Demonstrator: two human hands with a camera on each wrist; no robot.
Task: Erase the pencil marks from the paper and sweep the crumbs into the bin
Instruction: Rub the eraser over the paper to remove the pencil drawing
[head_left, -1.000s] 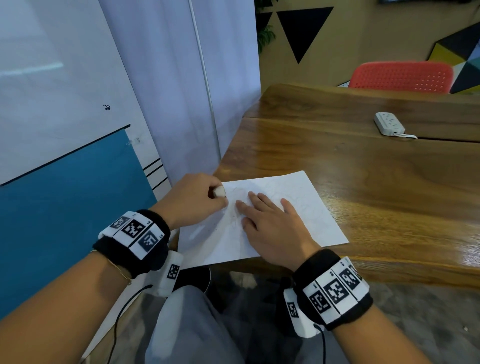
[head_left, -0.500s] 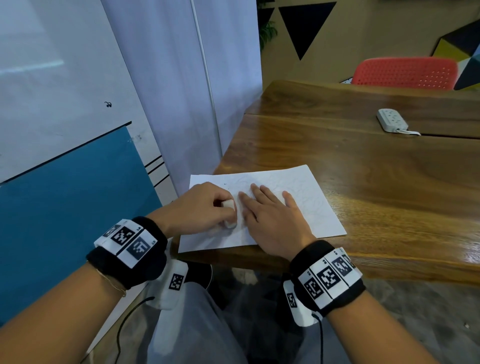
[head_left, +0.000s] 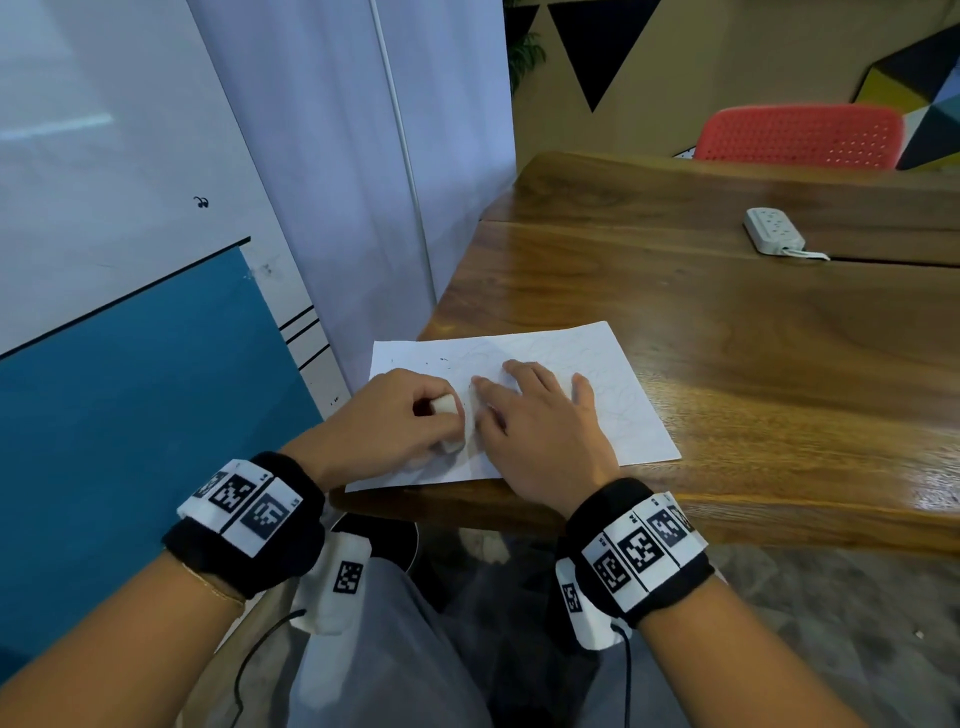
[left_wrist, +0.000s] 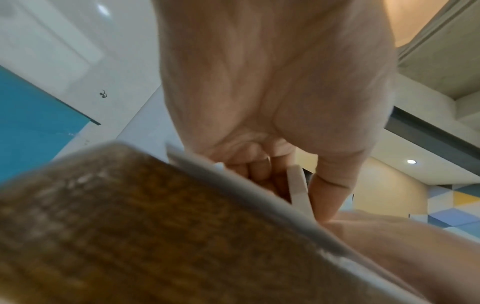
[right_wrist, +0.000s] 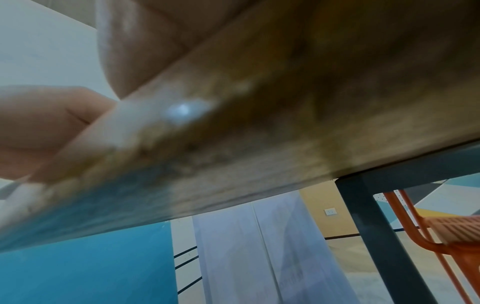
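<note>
A white sheet of paper (head_left: 613, 374) with faint pencil lines lies at the near left corner of the wooden table (head_left: 753, 364). Dark crumbs (head_left: 435, 360) speckle its far left part. My left hand (head_left: 405, 421) pinches a white eraser (head_left: 445, 415) and holds it down on the sheet's left side; in the left wrist view the eraser (left_wrist: 298, 189) stands between thumb and curled fingers. My right hand (head_left: 540, 415) lies flat on the paper just right of the eraser, fingers straight and spread, pinning the sheet. No bin shows in any view.
A white power strip (head_left: 774, 231) with a cable lies far right on the table. A red chair (head_left: 800, 137) stands behind the table. A blue and white wall panel (head_left: 130, 364) and a pale curtain (head_left: 337, 182) close off the left side.
The left hand has drawn the eraser toward the near edge of the sheet, from beside the right fingertips to beside the right knuckles. The right hand has stayed pressed flat.
</note>
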